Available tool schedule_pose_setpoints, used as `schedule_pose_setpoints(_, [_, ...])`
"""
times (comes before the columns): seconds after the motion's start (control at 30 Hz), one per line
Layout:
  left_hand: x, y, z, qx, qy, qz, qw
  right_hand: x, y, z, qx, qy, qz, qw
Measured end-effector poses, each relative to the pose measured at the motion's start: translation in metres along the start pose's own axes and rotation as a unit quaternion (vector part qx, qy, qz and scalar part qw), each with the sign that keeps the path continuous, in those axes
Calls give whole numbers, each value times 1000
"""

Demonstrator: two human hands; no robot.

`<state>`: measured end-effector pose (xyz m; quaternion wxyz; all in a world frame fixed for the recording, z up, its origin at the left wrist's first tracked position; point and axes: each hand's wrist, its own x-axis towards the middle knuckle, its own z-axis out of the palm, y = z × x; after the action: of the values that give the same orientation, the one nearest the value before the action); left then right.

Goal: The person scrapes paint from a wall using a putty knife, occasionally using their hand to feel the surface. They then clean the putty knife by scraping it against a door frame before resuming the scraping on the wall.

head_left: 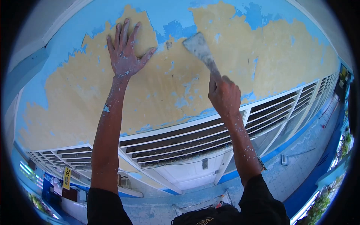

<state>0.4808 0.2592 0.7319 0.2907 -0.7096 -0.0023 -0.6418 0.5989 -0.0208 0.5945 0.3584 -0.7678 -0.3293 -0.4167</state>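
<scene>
Your right hand (pixel 225 95) grips the scraper (pixel 198 46), long axis slanting up-left toward blue paint (pixel 174 30); left hand (pixel 125 62) spread, holding nothing

Pale tiled floor (pixel 275 182); long-handled object (pixel 284 160), possibly dustpan, on it.

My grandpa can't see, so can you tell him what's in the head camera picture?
A person's right hand holds a scraper at a tan wall with patchy blue paint, while the left hand is spread against it. Blue flecks dot both forearms; slatted openings run below.
</scene>
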Motion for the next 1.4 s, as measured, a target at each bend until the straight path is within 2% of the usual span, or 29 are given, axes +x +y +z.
schedule_pose_setpoints(0.23, [1,0,0,3,9,-7,1000,-27,-5,-13,25,-35,40,998])
schedule_pose_setpoints(0.33, [0,0,0,4,1,-2,1000,5,-3,-7,7,-3,8,1000])
schedule_pose_setpoints(0.47, [-1,0,-1,7,3,0,1000,-10,-8,-14,24,-6,24,999])
schedule_pose_setpoints(0.57, [-3,-2,1,-5,3,-4,1000,-21,3,-3,13,-4,0,1000])
schedule_pose_setpoints(0.67, [-3,-1,1,-7,4,-1,1000,15,-5,-5,2,37,-32,999])
schedule_pose_setpoints(0.8, [-5,-2,1,-12,3,0,1000,-10,-1,-13,-6,-9,-13,1000])
schedule_pose_setpoints(1.07, [-4,-2,2,-10,8,-4,1000,-8,1,-27,-6,-39,-4,999])
schedule_pose_setpoints(1.2, [-4,-2,1,-9,7,-1,1000,-6,0,-24,-33,-29,-16,999])
schedule_pose_setpoints(1.3, [-4,1,0,-7,1,-3,1000,4,1,-18,-2,7,-31,999])
schedule_pose_setpoints(1.4, [-3,-1,0,-6,0,0,1000,-12,7,-16,-31,-17,-32,999])
